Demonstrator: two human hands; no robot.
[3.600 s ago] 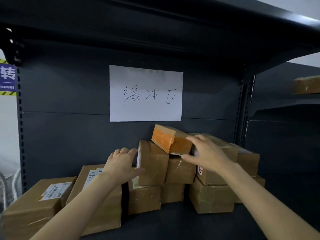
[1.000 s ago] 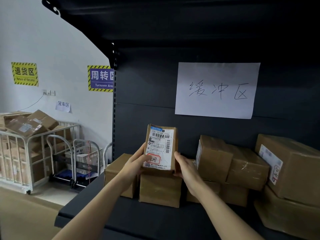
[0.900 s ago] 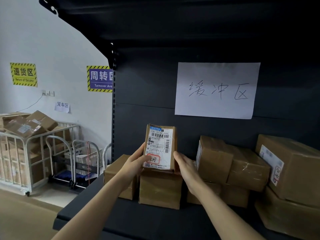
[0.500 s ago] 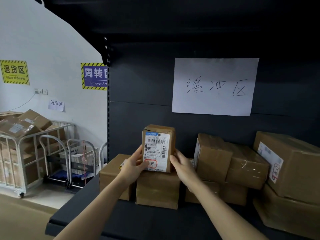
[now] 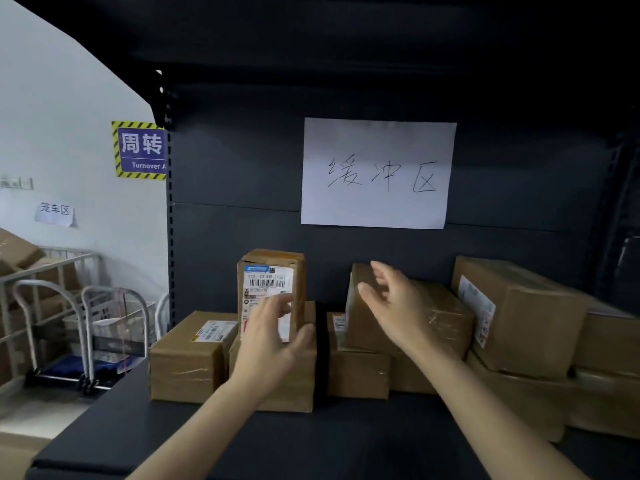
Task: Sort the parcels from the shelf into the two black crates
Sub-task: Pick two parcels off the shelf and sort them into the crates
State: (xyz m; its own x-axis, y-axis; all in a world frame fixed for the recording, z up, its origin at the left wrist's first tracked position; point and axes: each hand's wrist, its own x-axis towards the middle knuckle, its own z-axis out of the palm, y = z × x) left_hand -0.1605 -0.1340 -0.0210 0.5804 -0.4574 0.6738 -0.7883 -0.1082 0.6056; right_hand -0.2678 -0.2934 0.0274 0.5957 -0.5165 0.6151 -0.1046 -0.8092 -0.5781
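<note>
Let go of the small box (image 5: pixel 271 289), now standing on a bigger box (image 5: pixel 298 379). Left hand (image 5: pixel 273 337) and right hand (image 5: pixel 394 303) open, empty, blurry; label partly hidden.

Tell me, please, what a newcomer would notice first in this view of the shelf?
First the white paper sign with handwritten characters on the shelf's dark back panel. Below it, a small parcel stands upright on a brown box, label facing out, with the open left hand just in front and the open right hand before the boxes to its right. At far left, a blue and yellow sign hangs on the wall.
</note>
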